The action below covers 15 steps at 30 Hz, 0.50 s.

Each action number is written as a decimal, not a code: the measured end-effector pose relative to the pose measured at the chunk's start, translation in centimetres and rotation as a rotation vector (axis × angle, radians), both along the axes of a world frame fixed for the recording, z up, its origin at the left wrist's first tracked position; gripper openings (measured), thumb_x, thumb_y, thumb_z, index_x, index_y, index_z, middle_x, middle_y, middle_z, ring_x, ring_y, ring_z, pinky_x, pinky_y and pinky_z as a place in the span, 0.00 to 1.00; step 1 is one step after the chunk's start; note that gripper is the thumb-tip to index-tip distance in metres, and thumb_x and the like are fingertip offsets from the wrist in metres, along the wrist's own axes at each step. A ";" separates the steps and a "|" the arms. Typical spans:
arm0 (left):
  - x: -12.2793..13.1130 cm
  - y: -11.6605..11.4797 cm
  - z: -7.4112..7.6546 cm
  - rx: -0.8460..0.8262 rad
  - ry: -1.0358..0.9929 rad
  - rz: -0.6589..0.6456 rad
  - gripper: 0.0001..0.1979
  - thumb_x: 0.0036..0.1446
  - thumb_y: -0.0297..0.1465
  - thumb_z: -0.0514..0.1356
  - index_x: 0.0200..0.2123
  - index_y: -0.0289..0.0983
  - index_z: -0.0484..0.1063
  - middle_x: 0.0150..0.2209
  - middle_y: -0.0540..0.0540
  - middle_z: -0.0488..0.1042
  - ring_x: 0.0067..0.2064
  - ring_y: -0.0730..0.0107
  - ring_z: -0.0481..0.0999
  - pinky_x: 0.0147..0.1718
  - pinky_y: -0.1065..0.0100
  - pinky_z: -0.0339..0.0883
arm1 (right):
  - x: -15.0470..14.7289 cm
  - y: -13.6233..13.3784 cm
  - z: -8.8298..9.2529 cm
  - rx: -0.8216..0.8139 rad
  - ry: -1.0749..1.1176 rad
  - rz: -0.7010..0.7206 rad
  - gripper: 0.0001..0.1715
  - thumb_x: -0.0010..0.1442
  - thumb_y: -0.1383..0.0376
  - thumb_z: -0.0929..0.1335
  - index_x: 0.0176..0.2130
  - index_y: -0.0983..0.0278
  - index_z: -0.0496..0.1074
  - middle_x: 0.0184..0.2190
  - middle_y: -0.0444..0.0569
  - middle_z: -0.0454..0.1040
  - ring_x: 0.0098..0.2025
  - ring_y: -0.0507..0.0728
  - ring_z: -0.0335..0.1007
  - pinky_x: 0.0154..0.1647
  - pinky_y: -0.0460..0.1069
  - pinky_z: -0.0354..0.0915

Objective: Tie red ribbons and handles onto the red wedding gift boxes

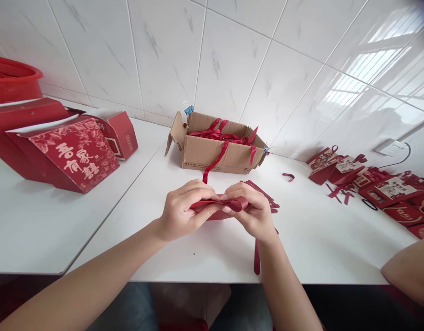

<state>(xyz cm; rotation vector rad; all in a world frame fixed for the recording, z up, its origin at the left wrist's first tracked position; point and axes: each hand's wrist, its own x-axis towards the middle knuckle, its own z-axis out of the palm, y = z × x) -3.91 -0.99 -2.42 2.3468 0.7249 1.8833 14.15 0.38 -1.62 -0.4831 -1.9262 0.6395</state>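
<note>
Both my hands meet over the white table (198,257) and pinch a dark red ribbon (232,203) folded into a loop. My left hand (182,209) grips the ribbon's left end with closed fingers. My right hand (255,211) pinches the loop at its right side. A small red box (215,215) shows partly beneath the ribbon, mostly hidden by my fingers. One ribbon tail (256,257) hangs down past my right wrist toward the table's front edge. Several cut ribbon strips (265,193) lie just behind my right hand.
A cardboard box (212,154) full of red ribbon stands behind my hands by the tiled wall. Large red gift bags (74,154) lie at the left. Several small finished red boxes (377,184) are heaped at the right. Another person's arm (410,271) enters at the lower right.
</note>
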 end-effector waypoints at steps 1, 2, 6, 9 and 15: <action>-0.1 0.0 0.0 -0.009 -0.005 -0.002 0.05 0.52 0.23 0.65 0.33 0.36 0.74 0.29 0.47 0.77 0.30 0.71 0.76 0.29 0.69 0.73 | 0.0 0.0 0.1 0.017 -0.013 0.003 0.08 0.57 0.67 0.71 0.40 0.58 0.75 0.33 0.48 0.76 0.38 0.56 0.73 0.40 0.53 0.71; -0.2 0.1 0.1 -0.028 -0.013 -0.005 0.04 0.52 0.24 0.65 0.33 0.36 0.74 0.29 0.47 0.77 0.30 0.71 0.76 0.29 0.69 0.73 | 0.0 0.0 0.2 0.034 -0.028 0.007 0.09 0.57 0.67 0.70 0.41 0.58 0.74 0.36 0.49 0.77 0.40 0.57 0.73 0.42 0.53 0.71; -0.3 0.0 0.2 -0.155 -0.041 0.009 0.03 0.53 0.26 0.65 0.31 0.36 0.72 0.28 0.49 0.76 0.29 0.73 0.75 0.28 0.72 0.71 | 0.0 0.0 0.2 0.069 -0.103 -0.007 0.11 0.59 0.66 0.69 0.43 0.59 0.72 0.39 0.50 0.77 0.43 0.58 0.73 0.44 0.54 0.71; -0.1 0.0 -0.1 -0.238 -0.100 0.063 0.09 0.51 0.29 0.67 0.32 0.36 0.69 0.28 0.50 0.73 0.28 0.74 0.73 0.29 0.72 0.70 | -0.2 -0.1 -0.1 0.032 -0.086 -0.081 0.07 0.60 0.67 0.67 0.41 0.60 0.71 0.36 0.49 0.77 0.38 0.56 0.74 0.38 0.52 0.71; 0.2 1.3 -1.7 -0.185 -0.195 0.064 0.24 0.50 0.32 0.66 0.48 0.38 0.61 0.45 0.42 0.65 0.47 0.63 0.70 0.44 0.61 0.70 | -0.7 0.4 -0.6 0.002 0.020 -0.259 0.04 0.59 0.68 0.67 0.37 0.61 0.71 0.33 0.47 0.76 0.36 0.54 0.73 0.38 0.50 0.69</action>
